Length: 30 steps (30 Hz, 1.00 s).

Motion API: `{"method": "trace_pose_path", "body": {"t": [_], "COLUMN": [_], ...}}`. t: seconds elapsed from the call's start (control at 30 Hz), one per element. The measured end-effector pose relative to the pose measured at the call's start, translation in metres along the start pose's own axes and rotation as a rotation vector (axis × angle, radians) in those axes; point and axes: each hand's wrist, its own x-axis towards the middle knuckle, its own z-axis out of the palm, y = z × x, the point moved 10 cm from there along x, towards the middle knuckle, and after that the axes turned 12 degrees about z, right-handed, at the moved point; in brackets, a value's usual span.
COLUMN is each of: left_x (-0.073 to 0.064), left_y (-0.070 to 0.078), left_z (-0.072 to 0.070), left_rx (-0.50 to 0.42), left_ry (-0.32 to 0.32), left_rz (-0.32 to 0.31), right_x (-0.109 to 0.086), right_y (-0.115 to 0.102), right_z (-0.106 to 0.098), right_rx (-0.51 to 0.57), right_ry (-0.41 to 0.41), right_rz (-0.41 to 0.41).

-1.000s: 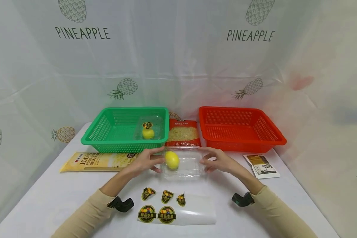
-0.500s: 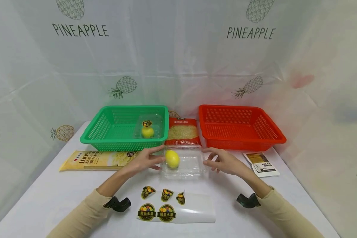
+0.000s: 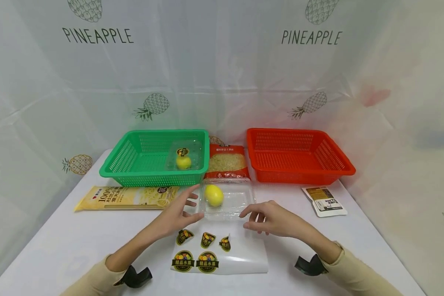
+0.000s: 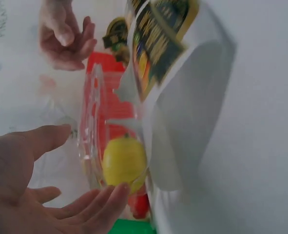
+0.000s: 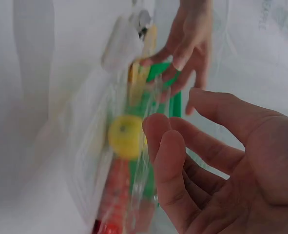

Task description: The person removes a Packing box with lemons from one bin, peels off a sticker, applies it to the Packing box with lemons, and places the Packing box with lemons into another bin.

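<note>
A clear plastic box (image 3: 237, 201) sits in the middle of the table, with a yellow fruit (image 3: 214, 195) in its left half. In the left wrist view the fruit (image 4: 124, 161) shows a short stem. My left hand (image 3: 175, 216) is by the box's front left corner, fingers spread and holding nothing. Off the box's front right corner hovers my right hand (image 3: 275, 220), its fingers loosely bent and nothing in them. Just in front of the box lies a white sticker sheet (image 3: 244, 259) with several black and gold round labels (image 3: 207, 262), some partly peeled up.
Behind stand a green basket (image 3: 151, 174), holding a labelled clear box with a yellow fruit (image 3: 183, 162), and a red basket (image 3: 299, 174). A red pasta bag (image 3: 227, 160) lies between them. A yellow pasta pack (image 3: 129, 198) is at left, a small pouch (image 3: 324, 201) at right.
Both hands have come away from the sides of the clear box and moved toward me, nearer the sticker sheet. The box and fruit stay in place.
</note>
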Motion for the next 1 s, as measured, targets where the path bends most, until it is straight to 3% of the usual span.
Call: {"method": "trace_pose_path", "body": {"t": [0.1, 0.27, 0.4, 0.5, 0.7, 0.83, 1.0], "left_x": [-0.007, -0.014, -0.017, -0.016, -0.012, -0.011, -0.011], "left_y": [0.011, 0.037, 0.047, 0.047, 0.040, 0.041, 0.042], "left_z": [0.002, 0.008, 0.021, 0.037, 0.061, 0.071, 0.077], "left_rx": [0.046, 0.160, 0.154, 0.129, 0.191, 0.217, 0.204], "left_ry": [0.020, 0.022, -0.049, -0.160, -0.341, -0.396, -0.410], "left_rz": [0.058, 0.212, 0.262, 0.242, 0.184, 0.192, 0.198], "right_x": [0.000, 0.003, 0.007, 0.009, 0.012, 0.014, 0.016], "right_y": [-0.006, -0.012, -0.015, -0.015, -0.018, -0.018, -0.017], "right_z": [0.013, 0.032, 0.043, 0.050, 0.060, 0.064, 0.067], "right_rx": [-0.009, -0.001, -0.011, -0.007, 0.006, 0.016, -0.002], "right_ry": [-0.036, -0.070, -0.075, -0.089, -0.104, -0.112, -0.109], "right_rz": [-0.011, -0.018, -0.029, -0.030, -0.038, -0.044, -0.055]}}
